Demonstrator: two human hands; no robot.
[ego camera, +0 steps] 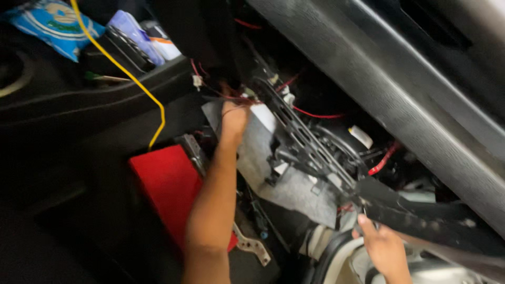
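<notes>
I am looking under a car dashboard (400, 89). My left hand (233, 118) reaches up into the cavity, fingers among red wires (315, 114) and next to a grey felt pad (294, 189); whether it grips anything is blurred. My right hand (383, 246) sits at the lower right, thumb and fingers pressed on the lower end of a long black plastic bracket (315, 152) that runs diagonally up towards the left hand.
A yellow cable (138, 84) drops from the top left over a black console. A red mat (168, 184) lies on the floor. Blue packets (55, 23) sit in a tray at the upper left. A metal bracket (252, 246) is near my left forearm.
</notes>
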